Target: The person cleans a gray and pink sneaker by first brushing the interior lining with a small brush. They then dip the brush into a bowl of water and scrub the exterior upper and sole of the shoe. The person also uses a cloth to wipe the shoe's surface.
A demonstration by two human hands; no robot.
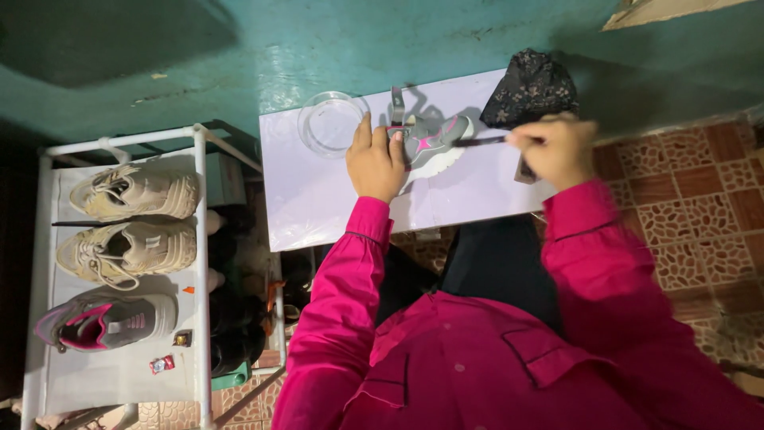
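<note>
Left hand (376, 163) – fingers gripped grey-pink shoe (434, 143) at counter's (318, 207) far edge | right hand (557, 147) – fingers closed on thin brush (481, 141) touching shoe

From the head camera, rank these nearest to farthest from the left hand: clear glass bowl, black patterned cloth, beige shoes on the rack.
1. Clear glass bowl, just beside the left hand on the table.
2. Black patterned cloth, at the table's far right corner.
3. Beige shoes, on the white rack to the left.

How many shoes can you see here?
4: two beige shoes and a grey-pink one on the white rack, one grey-pink shoe under the left hand on the table. Others may be hidden below.
</note>
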